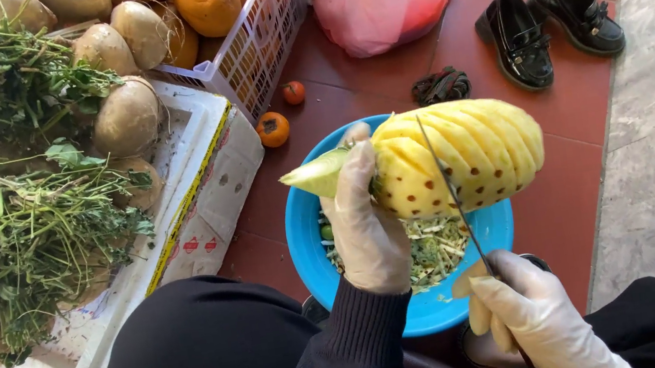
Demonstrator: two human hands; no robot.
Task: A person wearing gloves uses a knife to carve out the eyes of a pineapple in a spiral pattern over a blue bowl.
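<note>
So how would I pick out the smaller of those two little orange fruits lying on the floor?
Start at the blue bowl on the red floor. Just past its far left rim lie two loose round fruits, below the white plastic basket. The smaller fruit is the redder one, farther from the bowl; its bigger neighbour is more orange.

Glossy plastic basin [305, 237], thin metal blade [451, 193] (smooth), translucent gloves.

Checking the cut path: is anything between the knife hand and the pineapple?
Nothing visible. The right hand holds the knife, whose blade already lies across the peeled pineapple, held by the left hand over the blue bowl.
</note>
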